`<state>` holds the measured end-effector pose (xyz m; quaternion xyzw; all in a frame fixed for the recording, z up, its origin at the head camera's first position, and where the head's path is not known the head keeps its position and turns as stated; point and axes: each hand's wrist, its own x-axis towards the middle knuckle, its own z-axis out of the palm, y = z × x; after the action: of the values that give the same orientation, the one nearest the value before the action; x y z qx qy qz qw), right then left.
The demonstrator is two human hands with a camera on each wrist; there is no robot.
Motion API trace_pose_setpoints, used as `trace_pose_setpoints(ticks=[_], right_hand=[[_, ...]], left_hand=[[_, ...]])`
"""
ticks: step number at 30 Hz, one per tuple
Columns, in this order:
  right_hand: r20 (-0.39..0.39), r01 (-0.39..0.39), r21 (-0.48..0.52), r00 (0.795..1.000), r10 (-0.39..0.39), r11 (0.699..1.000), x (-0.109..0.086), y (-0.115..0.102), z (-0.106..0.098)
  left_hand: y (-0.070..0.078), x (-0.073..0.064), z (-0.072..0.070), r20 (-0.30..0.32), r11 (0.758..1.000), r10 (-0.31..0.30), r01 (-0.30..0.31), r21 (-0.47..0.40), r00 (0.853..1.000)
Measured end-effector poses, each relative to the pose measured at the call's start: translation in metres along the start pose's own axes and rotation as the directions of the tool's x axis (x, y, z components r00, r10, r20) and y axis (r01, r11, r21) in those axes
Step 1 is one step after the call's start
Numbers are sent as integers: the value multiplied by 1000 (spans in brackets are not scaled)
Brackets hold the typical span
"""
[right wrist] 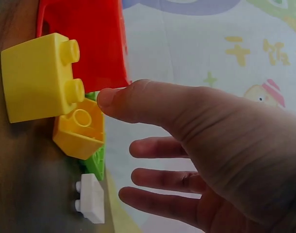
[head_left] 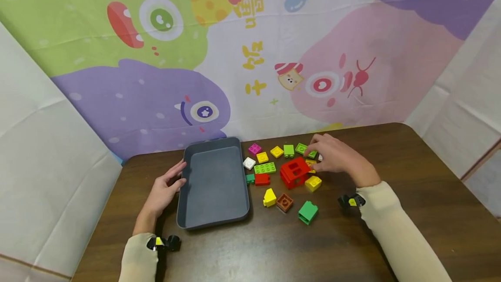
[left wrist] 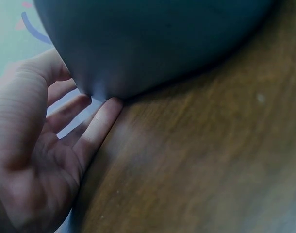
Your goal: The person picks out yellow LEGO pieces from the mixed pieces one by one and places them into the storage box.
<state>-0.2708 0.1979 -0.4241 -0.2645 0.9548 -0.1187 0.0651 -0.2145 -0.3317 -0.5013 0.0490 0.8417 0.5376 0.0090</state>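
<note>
Near the middle of the brown table (head_left: 422, 203), red windowed piece (head_left: 293, 173), hub for the hours below. At two o'clock, right hand (head_left: 334, 156), thumb and fingers spread apart, thumb tip right by the red piece's edge; contact impossible to tell. Close under that hand, orange-yellow block (head_left: 311, 166), with green plate (head_left: 302, 149) toward one o'clock and small white brick (right wrist: 92, 199) out at two.

At four, just beside the red piece, yellow two-stud block (head_left: 313, 183). At five, well apart, green brick (head_left: 308, 212). Just past six, brown brick (head_left: 285, 203), near yellow sloped brick (head_left: 269, 197) at half past seven. Around nine, packed close, red brick (head_left: 262, 179) and lime plate (head_left: 265, 168). From ten to twelve, magenta brick (head_left: 255, 149) and lime brick (head_left: 288, 150), near the table's far edge.

Farther out at nine, dark grey tray (head_left: 213, 182), long edges running roughly twelve to six, far end close to the patterned cloth (head_left: 258, 116). At the tray's own nine o'clock edge, left hand (head_left: 162, 190), fingers spread, tips touching the outer wall. Just beside the three o'clock wall, teal brick (head_left: 250, 179), little room between. Widest room: bare wood from three to six, out to the near and right-hand table edges.
</note>
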Motion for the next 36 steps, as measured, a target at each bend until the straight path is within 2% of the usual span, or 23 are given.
trace_pose_setpoints(ticks=[7,15,31,36], right_hand=[[44,10,20,999,-11,1000,5,5,11],[39,49,37,998,-51,998,11,9,20],[109,-19,52,994,13,998,15,7,23],[106,3,39,994,-7,999,16,5,25]], left_hand=[[-1,0,1,3,1000,0,0,3,1000],[2,-1,-1,9,1000,-10,10,5,1000],[0,0,-1,18,1000,-13,13,10,1000],[0,0,-1,20,1000,-11,11,14,1000]])
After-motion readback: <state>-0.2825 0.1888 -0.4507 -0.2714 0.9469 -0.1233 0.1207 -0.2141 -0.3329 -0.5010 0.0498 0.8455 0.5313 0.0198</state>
